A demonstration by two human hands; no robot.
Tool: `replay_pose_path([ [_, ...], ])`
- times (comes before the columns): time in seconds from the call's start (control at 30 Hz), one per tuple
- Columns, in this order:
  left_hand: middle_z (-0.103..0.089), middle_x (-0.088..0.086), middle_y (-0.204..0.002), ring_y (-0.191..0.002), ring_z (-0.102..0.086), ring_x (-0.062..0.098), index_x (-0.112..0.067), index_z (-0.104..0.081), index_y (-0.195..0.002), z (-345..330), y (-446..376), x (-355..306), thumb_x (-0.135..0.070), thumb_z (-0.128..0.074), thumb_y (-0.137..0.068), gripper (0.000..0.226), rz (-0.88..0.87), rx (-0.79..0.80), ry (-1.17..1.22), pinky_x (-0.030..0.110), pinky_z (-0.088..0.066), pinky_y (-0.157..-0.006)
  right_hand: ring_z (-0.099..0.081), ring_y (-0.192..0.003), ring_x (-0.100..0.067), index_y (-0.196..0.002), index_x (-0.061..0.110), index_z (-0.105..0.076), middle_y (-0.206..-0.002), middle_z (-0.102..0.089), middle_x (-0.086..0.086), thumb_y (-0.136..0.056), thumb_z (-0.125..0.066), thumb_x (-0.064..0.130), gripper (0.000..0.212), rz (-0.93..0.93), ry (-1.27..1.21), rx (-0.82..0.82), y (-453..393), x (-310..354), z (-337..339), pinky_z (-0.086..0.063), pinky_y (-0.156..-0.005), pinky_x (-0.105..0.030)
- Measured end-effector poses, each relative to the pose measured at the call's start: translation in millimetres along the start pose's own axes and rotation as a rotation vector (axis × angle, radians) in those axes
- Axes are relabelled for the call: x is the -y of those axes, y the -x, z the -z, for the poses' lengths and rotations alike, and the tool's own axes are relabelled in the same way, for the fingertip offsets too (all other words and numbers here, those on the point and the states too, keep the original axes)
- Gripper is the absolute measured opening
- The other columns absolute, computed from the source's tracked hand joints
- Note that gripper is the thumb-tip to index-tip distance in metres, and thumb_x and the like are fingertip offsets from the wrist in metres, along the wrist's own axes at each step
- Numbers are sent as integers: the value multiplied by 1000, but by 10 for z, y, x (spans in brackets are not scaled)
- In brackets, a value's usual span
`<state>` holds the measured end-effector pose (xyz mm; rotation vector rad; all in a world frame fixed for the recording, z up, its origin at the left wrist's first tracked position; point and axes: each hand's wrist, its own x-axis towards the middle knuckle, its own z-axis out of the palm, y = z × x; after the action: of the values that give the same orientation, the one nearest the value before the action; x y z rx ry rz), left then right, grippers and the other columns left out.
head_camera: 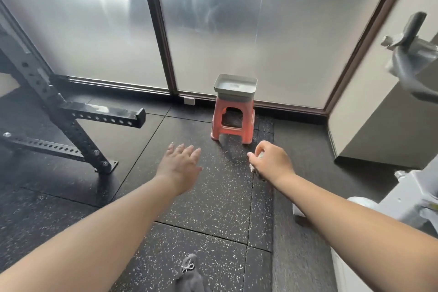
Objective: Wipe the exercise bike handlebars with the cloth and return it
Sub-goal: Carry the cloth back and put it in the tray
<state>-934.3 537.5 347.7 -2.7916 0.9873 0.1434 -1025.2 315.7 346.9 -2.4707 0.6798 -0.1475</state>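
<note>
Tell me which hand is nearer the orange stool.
Right. The right hand, closed on the cloth, sits just below the orange stool; the open left hand is farther down-left.

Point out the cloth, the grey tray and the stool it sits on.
cloth (260, 154): head view, the pale bit showing between the fingers of the right hand (272, 161).
grey tray (246, 89): head view, its front rim.
orange stool (216, 125): head view, its left front leg.

Coral stool (233, 117) w/ grey tray (235, 83); floor (208, 197) blk, white-speckled.
</note>
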Motion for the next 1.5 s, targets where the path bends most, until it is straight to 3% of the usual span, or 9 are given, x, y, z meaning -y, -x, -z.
replay_pose_path([
  [0.1, -17, 3, -157, -145, -10, 24, -19, -8, -149, 16, -479, 223, -43, -25, -97, 59, -46, -1, -6, 41, -1, -118, -50, -77, -21, -96, 20, -59, -83, -56, 3, -85, -59, 36, 19, -38, -19, -9, -429, 82, -95, -38, -69, -28],
  [0.4, -24, 2, -155, -144, -16, 24, -19, -8, -148, 189, -1966, 843, -45, -26, -97, 60, -213, -15, -22, 43, -3, -119, -65, -74, -24, -83, 24, -61, -90, -66, -2, -82, -59, 37, 13, -199, -110, -99, -1742, 417, -149, -57, -69, -37],
  [0.5, -26, 3, -154, -143, -17, 24, -19, -11, -148, 188, -2388, 942, -45, -28, -97, 60, -261, -15, -24, 43, -4, -119, -60, -82, -21, -88, 22, -64, -95, -66, -2, -83, -59, 36, 16, -253, -123, -125, -2036, 418, -188, -50, -70, -31],
  [0.6, -30, 3, -152, -143, -17, 24, -18, -15, -147, 183, -2805, 987, -45, -28, -96, 59, -294, -12, -26, 43, -3, -119, -58, -79, -17, -87, 23, -62, -94, -65, -1, -83, -57, 38, 15, -287, -174, -113, -2343, 364, -251, -42, -62, -27],
  [0.83, -30, 4, -152, -143, -17, 24, -18, -15, -147, 288, -4061, 1005, -44, -30, -96, 59, -304, -21, -30, 41, -1, -118, -60, -82, -18, -85, 24, -61, -90, -65, 2, -83, -59, 39, 15, -295, -200, -122, -3630, 239, -164, -48, -66, -29],
  [1.13, -22, 1, -155, -145, -12, 21, -20, -13, -148, 613, -5692, 1113, -45, -28, -97, 59, -237, -44, 22, 40, 0, -119, -58, -76, -13, -86, 23, -61, -87, -64, 4, -84, -61, 39, 16, -286, -287, -74, -5296, 105, 96, -39, -56, -24],
  [1.3, -24, 0, -155, -144, -12, 21, -22, -17, -147, 610, -6279, 1156, -42, -33, -96, 57, -185, -43, 164, 43, -3, -119, -60, -77, -16, -89, 19, -63, -89, -66, 1, -83, -62, 39, 21, -272, -349, -62, -5991, 126, 77, -42, -60, -25],
  [1.5, -28, -4, -153, -142, -18, 18, -27, -26, -144, 622, -7096, 1226, -38, -40, -95, 52, -280, -94, 290, 40, -4, -118, -57, -91, -16, -100, 18, -62, -101, -62, 1, -85, -62, 42, 29, -277, -474, -43, -6829, 209, -40, -40, -70, -26],
])
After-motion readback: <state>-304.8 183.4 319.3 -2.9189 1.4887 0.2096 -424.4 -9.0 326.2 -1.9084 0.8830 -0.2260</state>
